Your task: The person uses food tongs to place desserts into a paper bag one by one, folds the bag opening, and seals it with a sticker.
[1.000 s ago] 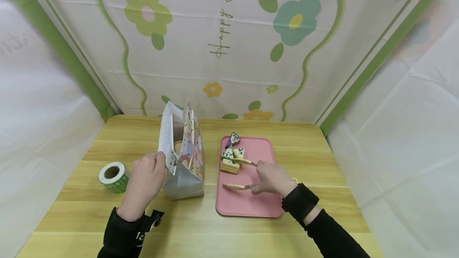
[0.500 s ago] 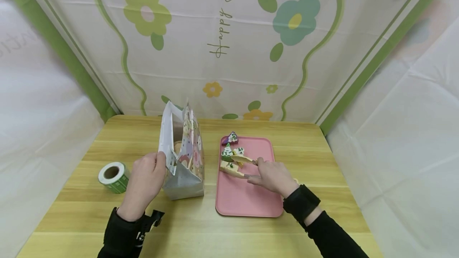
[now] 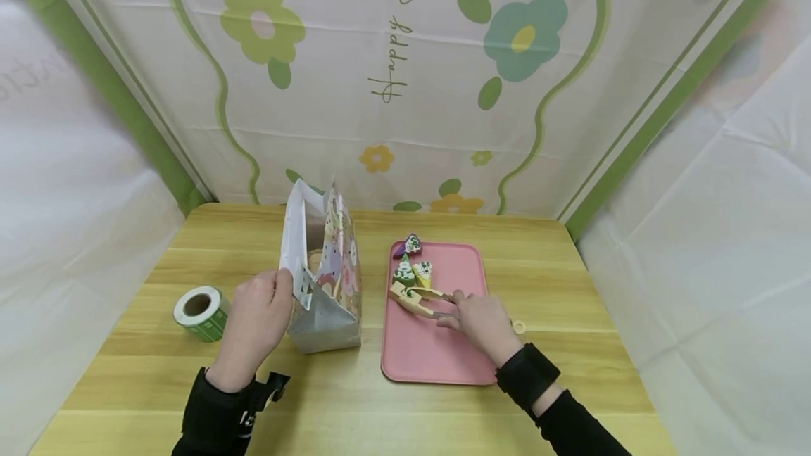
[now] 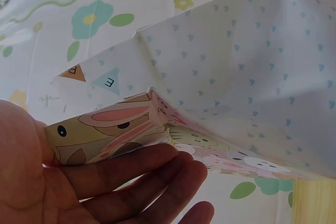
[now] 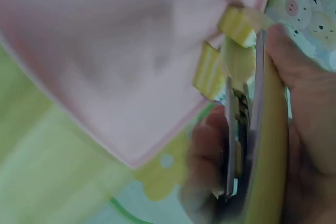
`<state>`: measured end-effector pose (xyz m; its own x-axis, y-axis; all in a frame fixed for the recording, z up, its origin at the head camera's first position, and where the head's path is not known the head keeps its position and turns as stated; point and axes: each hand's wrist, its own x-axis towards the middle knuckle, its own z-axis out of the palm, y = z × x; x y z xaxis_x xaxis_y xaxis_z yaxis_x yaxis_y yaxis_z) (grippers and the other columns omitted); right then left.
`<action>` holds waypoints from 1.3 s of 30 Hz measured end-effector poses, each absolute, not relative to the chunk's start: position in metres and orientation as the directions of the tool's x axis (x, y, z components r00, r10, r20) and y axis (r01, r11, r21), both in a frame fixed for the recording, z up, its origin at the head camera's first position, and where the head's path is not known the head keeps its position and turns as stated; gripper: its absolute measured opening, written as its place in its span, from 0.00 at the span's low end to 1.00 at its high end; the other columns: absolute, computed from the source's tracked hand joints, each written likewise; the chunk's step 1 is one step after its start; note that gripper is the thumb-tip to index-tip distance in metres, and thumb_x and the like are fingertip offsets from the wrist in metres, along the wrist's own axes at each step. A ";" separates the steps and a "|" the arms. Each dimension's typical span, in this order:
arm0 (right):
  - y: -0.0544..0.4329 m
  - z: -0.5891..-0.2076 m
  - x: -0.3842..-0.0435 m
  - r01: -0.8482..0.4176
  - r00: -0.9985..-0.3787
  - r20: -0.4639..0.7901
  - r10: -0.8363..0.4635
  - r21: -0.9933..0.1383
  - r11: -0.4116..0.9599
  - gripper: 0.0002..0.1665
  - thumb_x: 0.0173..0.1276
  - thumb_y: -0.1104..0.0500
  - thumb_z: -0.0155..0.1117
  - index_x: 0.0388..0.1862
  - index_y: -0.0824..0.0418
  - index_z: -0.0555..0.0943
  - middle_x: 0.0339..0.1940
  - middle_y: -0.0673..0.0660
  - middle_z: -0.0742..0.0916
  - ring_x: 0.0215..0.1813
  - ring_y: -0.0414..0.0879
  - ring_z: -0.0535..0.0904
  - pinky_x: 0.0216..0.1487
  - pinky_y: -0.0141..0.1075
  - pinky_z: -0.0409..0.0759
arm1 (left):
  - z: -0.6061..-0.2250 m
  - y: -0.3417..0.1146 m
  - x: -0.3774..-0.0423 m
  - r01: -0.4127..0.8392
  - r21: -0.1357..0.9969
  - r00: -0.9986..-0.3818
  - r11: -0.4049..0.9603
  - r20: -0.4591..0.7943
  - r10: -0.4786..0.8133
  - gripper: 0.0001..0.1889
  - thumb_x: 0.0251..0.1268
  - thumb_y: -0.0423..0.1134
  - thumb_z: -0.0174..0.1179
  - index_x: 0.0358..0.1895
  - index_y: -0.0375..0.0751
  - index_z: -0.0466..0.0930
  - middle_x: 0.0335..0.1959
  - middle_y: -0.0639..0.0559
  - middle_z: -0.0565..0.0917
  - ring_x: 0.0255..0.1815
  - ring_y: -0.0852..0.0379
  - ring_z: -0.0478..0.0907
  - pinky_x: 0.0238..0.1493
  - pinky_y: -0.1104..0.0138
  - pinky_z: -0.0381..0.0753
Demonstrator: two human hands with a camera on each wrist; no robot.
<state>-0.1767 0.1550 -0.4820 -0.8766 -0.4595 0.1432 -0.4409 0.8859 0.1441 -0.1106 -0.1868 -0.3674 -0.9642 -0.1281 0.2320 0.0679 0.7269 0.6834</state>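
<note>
My left hand pinches the rim of a standing, open-topped paper bag with printed cartoon animals; a round tan item shows inside. In the left wrist view, the thumb and fingers hold the bag's edge. My right hand grips a pair of tongs with cream tips over the pink tray. The tips stand around a small toy-like cake slice, striped yellow and white in the blurred right wrist view; firm contact is unclear. Beside it sit a green slice and a yellow slice.
A purple slice lies at the tray's far left corner. Left of the bag is a roll of green-and-white labels. The wooden table ends at a flowered cloth behind, with white cloth on both sides.
The tongs' tips have drawn together around the near slice, which has turned slightly. The purple slice has tipped over to another angle. The left hand and bag stay in place.
</note>
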 end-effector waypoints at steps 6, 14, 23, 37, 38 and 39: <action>0.151 -0.501 -0.166 -0.387 -0.912 0.153 -0.381 -0.011 0.922 0.33 0.64 0.32 0.62 0.27 0.62 0.75 0.14 0.52 0.71 0.15 0.44 0.66 0.14 0.40 0.68 | -0.368 -0.186 -0.112 0.076 0.694 -0.964 0.716 0.235 -0.125 0.26 0.80 0.42 0.30 0.16 0.41 0.61 0.13 0.47 0.64 0.11 0.53 0.57 0.17 0.63 0.58; 0.150 -0.509 -0.160 -0.306 -0.949 0.112 -0.294 -0.114 0.945 0.33 0.66 0.31 0.59 0.27 0.61 0.77 0.15 0.52 0.73 0.16 0.44 0.67 0.16 0.41 0.69 | -0.367 -0.186 -0.113 0.079 0.686 -0.964 0.723 0.237 -0.119 0.27 0.80 0.42 0.30 0.16 0.41 0.61 0.12 0.47 0.64 0.11 0.52 0.57 0.18 0.63 0.59; 0.146 -0.512 -0.154 -0.222 -0.975 0.028 -0.220 -0.193 0.956 0.33 0.68 0.30 0.54 0.25 0.58 0.72 0.16 0.51 0.72 0.16 0.45 0.67 0.18 0.39 0.67 | -0.366 -0.187 -0.116 0.097 0.685 -0.963 0.722 0.247 -0.105 0.27 0.80 0.43 0.31 0.16 0.41 0.64 0.13 0.48 0.68 0.11 0.51 0.61 0.17 0.63 0.60; 0.139 -0.518 -0.144 -0.036 -0.994 -0.089 -0.064 -0.287 0.957 0.37 0.67 0.27 0.52 0.29 0.61 0.75 0.19 0.55 0.75 0.19 0.48 0.70 0.19 0.42 0.67 | -0.361 -0.187 -0.115 0.100 0.663 -0.962 0.742 0.255 -0.099 0.26 0.79 0.41 0.31 0.16 0.41 0.60 0.14 0.47 0.62 0.13 0.54 0.56 0.18 0.63 0.58; 0.138 -0.518 -0.143 -0.034 -0.994 -0.092 -0.063 -0.288 0.957 0.37 0.67 0.27 0.51 0.30 0.61 0.75 0.20 0.55 0.75 0.19 0.49 0.71 0.19 0.43 0.68 | -0.362 -0.187 -0.115 0.099 0.666 -0.963 0.740 0.252 -0.099 0.26 0.79 0.41 0.31 0.16 0.41 0.60 0.14 0.47 0.62 0.13 0.54 0.56 0.19 0.63 0.58; 0.138 -0.518 -0.143 -0.035 -0.993 -0.096 -0.065 -0.287 0.957 0.38 0.67 0.27 0.51 0.30 0.62 0.76 0.20 0.55 0.75 0.19 0.49 0.71 0.20 0.43 0.68 | -0.363 -0.186 -0.115 0.096 0.668 -0.963 0.738 0.249 -0.100 0.25 0.79 0.41 0.31 0.16 0.41 0.59 0.14 0.47 0.62 0.13 0.54 0.55 0.19 0.63 0.58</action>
